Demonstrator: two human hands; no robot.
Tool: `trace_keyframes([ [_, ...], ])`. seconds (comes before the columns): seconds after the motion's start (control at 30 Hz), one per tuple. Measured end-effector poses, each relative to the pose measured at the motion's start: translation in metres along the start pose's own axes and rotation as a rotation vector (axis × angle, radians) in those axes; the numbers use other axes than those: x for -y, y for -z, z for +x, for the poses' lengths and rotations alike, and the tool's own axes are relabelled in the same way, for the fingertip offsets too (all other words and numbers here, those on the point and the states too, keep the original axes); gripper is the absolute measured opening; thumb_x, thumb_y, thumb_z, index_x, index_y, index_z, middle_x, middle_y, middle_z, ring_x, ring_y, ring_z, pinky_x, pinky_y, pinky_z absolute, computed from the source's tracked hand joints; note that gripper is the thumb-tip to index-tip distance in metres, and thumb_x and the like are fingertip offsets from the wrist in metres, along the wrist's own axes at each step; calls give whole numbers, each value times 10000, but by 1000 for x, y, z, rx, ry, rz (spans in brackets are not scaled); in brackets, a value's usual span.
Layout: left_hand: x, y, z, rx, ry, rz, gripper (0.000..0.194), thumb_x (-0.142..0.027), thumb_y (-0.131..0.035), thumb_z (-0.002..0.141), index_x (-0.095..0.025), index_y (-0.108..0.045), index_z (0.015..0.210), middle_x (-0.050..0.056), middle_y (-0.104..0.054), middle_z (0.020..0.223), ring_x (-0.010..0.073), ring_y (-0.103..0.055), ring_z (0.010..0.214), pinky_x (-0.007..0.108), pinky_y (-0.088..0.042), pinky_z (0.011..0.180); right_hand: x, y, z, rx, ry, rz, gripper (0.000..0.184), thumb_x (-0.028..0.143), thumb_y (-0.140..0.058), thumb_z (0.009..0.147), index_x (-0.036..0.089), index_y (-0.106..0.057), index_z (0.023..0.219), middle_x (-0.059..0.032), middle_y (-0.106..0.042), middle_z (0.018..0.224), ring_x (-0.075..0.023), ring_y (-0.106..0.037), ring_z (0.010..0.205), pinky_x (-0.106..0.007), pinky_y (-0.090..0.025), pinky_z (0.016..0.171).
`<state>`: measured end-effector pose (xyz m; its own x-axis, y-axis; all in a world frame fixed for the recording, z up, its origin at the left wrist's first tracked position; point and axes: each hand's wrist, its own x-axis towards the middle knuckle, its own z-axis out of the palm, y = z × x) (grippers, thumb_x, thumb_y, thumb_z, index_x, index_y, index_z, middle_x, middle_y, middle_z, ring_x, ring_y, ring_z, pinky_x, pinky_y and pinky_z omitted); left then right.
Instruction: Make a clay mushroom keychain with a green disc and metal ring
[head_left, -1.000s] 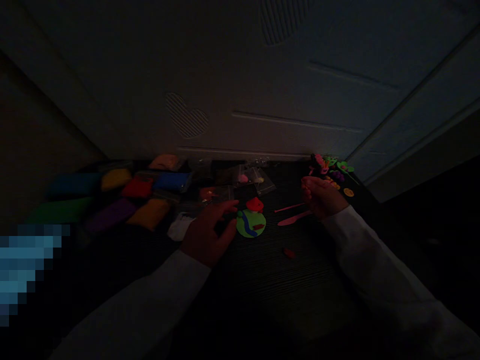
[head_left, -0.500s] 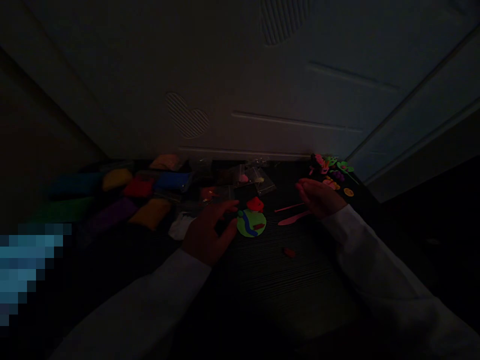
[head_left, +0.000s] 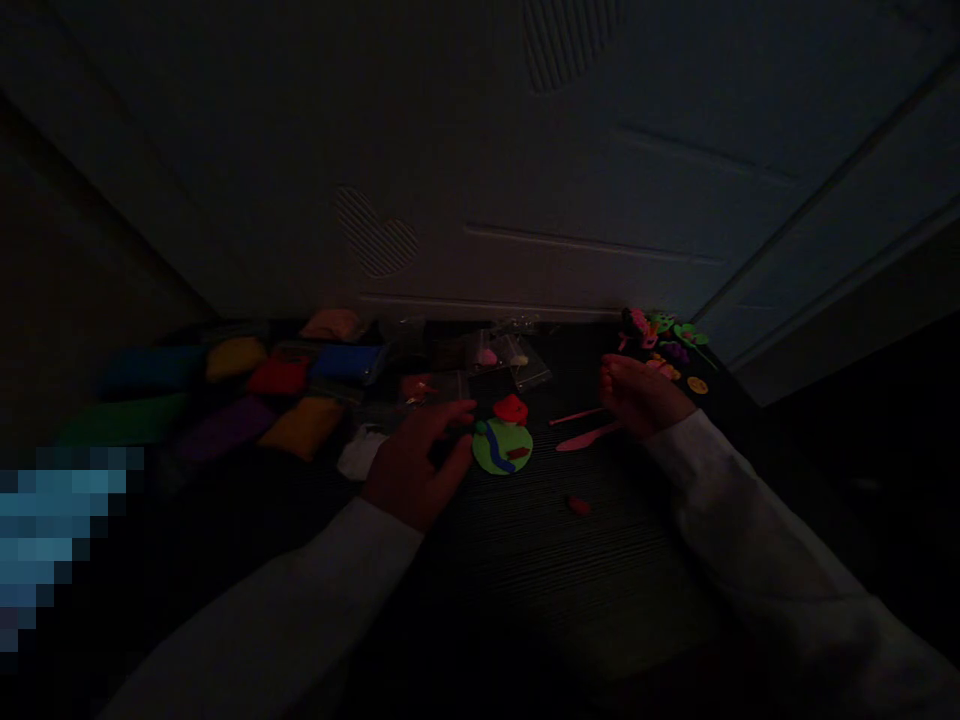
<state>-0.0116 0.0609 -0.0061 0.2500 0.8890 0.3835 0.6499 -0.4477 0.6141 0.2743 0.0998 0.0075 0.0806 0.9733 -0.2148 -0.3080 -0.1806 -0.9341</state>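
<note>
In dim light my left hand (head_left: 421,465) is at the left edge of a flat green clay disc (head_left: 523,442); its thumb and fingers are apart, holding nothing. The disc carries a wavy blue strip, a small brown-red piece and a little green ball (head_left: 480,427). At its far edge sits a red-topped clay piece (head_left: 511,409), pale underneath. My right hand (head_left: 645,395) is over the right ends of a pink clay knife (head_left: 585,438) and a thin pink stick (head_left: 574,416). Its fingers are curled together; whatever is between them is hidden. A small reddish clay lump (head_left: 578,505) lies nearer me.
Packs of coloured clay, among them blue (head_left: 346,363), red (head_left: 277,376) and orange (head_left: 304,427), lie at the left. Small clear bags (head_left: 531,373) are at the back. Several colourful ornaments (head_left: 660,330) sit back right. A pale panel (head_left: 450,150) rises behind the dark table (head_left: 510,560).
My right hand has shifted slightly to the right. My left hand stays almost still beside the green disc, and the pieces on the table look unmoved.
</note>
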Motion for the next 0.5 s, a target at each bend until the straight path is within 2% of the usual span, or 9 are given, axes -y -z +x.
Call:
trace_keyframes([
  [0.3,0,0,0,-15,-12,-4,300,-260,-493,801,-176,-552,1082,37,-644,950,153,-593,795,294,-498,736,-3,6,4,83,44,46,277,302,-495,861,158,-524,1096,-70,-553,1093,-164,-567,913,-362,-493,766],
  [0.5,1,-1,0,-21,-18,-6,295,-247,-488,803,-180,-551,1084,33,-644,947,152,-598,803,295,-493,752,-3,3,0,189,36,56,281,304,-498,860,148,-523,1092,-69,-559,1076,-162,-571,897,-359,-496,753],
])
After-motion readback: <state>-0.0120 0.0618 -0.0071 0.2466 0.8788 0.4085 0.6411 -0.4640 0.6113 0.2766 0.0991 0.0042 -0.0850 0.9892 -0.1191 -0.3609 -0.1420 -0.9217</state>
